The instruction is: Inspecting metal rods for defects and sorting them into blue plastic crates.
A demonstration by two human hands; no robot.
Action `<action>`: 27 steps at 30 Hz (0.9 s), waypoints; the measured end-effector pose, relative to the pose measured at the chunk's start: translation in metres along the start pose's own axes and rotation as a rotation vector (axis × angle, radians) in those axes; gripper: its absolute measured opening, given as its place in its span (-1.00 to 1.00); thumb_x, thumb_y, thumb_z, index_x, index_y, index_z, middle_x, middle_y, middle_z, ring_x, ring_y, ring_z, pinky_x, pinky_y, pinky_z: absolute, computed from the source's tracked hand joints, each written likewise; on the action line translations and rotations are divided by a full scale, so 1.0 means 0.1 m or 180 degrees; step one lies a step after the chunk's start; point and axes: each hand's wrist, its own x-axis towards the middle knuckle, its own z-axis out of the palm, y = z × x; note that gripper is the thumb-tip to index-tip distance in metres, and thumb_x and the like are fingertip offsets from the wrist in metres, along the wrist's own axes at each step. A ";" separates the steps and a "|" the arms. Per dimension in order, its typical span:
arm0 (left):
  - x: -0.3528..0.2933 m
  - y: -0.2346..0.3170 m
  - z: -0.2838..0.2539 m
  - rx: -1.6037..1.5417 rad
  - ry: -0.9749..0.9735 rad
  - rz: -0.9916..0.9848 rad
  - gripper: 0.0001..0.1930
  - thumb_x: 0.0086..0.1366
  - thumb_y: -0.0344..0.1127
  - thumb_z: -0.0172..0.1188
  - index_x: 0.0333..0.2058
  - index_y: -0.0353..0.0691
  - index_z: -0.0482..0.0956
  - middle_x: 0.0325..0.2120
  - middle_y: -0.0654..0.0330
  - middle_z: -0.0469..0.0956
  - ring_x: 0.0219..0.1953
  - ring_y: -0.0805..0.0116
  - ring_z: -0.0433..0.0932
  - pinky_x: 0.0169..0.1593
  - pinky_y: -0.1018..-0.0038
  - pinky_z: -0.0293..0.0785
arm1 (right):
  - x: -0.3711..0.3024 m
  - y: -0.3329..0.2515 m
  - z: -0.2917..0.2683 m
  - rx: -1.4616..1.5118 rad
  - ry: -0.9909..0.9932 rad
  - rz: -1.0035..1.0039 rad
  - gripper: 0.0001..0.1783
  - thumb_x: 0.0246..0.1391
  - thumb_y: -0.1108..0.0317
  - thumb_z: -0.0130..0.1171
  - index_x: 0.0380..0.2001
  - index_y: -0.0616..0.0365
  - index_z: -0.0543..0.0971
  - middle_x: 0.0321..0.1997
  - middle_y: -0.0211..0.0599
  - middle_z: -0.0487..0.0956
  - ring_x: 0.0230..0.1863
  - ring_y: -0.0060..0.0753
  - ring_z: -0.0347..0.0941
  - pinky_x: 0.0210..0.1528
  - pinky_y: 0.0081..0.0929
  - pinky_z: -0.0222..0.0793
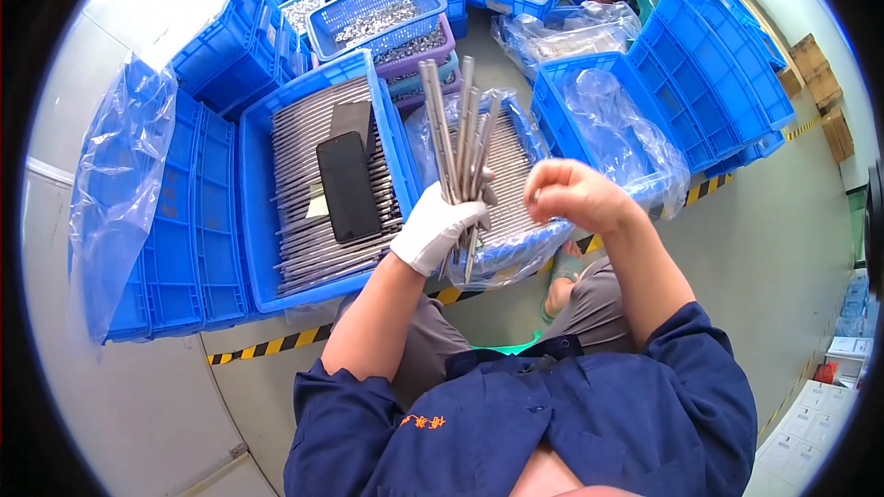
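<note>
My left hand (433,228), in a white glove, is wrapped round a bundle of metal rods (449,133) that stand nearly upright, their upper ends fanned apart. Just right of the bundle, my bare right hand (582,197) is raised with its fingers curled to a pinch; what they hold, if anything, cannot be made out. Beneath both hands sits a plastic-lined blue crate (543,247) with rows of similar rods (506,179). On the left, a larger blue crate (253,221) holds more rods (308,152), with a black phone (348,187) lying on them.
Stacked blue crates (198,221) stand at the left, others (709,74) at the right. A plastic-lined blue crate (552,101) is beyond my right hand. Farther off, a blue basket (433,0) holds small metal parts (379,22). Striped tape (276,344) marks the floor.
</note>
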 end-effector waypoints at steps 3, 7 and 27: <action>-0.03 -0.04 0.07 -0.0214 -0.0410 -0.0258 -0.60 0.03 -0.45 0.13 -0.09 -0.29 0.38 -0.43 0.28 0.44 -0.42 0.51 0.43 -0.32 0.55 0.38 | 0.01 -0.02 -0.24 0.0446 0.0429 -0.0285 -0.85 0.02 0.35 0.15 -0.34 0.16 0.49 -0.44 -0.40 0.53 -0.43 -0.61 0.43 -0.31 -0.65 0.37; -0.03 -0.17 0.17 -0.0828 -0.0660 -0.0540 -0.67 0.04 -0.42 0.17 -0.19 -0.25 0.36 -0.46 0.28 0.42 -0.42 0.42 0.48 -0.30 0.48 0.43 | 0.02 0.02 -0.37 0.0813 0.0702 -0.0656 -0.86 0.07 0.31 0.12 -0.32 0.12 0.50 -0.40 -0.41 0.54 -0.38 -0.59 0.46 -0.31 -0.66 0.39; -0.03 -0.15 0.21 0.0153 -0.0516 -0.0556 -0.60 0.00 -0.36 0.15 -0.13 -0.31 0.42 -0.56 0.35 0.36 -0.55 0.59 0.34 -0.45 0.65 0.27 | -0.03 -0.09 -0.28 0.0139 0.0816 -0.0829 -0.80 -0.05 0.40 0.21 -0.31 0.20 0.51 -0.36 -0.35 0.54 -0.37 -0.62 0.42 -0.30 -0.67 0.33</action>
